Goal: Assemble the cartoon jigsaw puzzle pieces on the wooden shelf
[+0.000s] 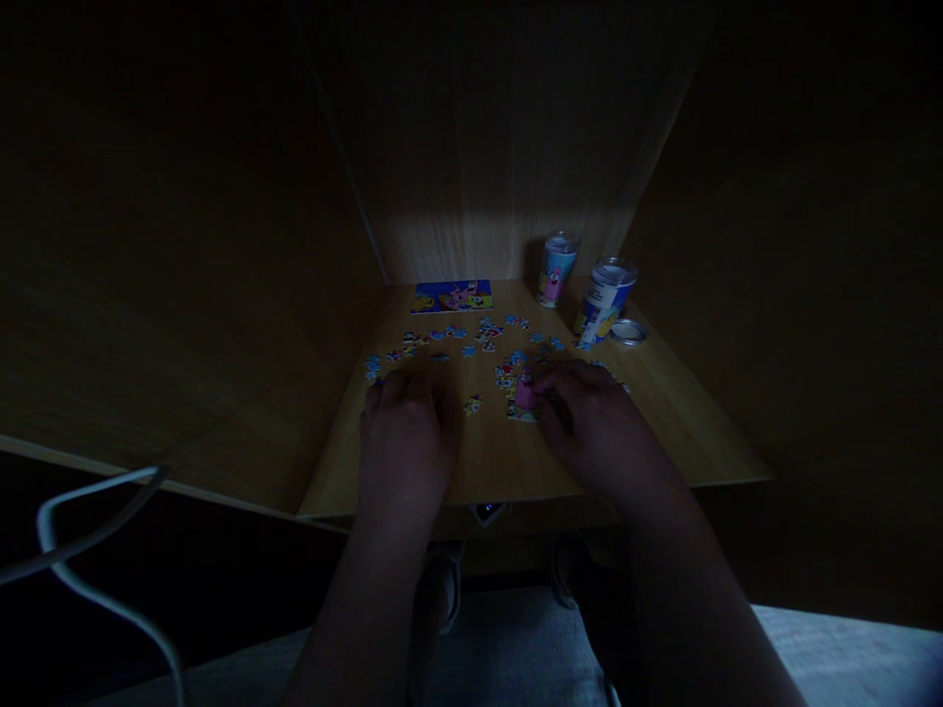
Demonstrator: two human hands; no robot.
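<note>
Cardboard jigsaw pieces [449,334], small, blue and yellow, scattered mid pale wooden counter [501,462]. Pink-and-yellow joined patch of pieces [522,398] lies at right hand [596,422], fingertips on its edge; grip not discernible in dim light. Left hand [405,432] palm down, fingers together, near loose pieces; anything pinched: cannot tell.

Judgement: pieces light, thin, bendable; pinch by edges. Patch fragile; slide flat rather than lift.

Blue printed cylindrical tin [556,267] upright at back. Second printed tin [605,298] tilted, round metal lid [629,331] beside it. Contents hidden.

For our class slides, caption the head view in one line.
In dim light, the left hand and right hand rest among scattered puzzle pieces on a wooden desk.
</note>
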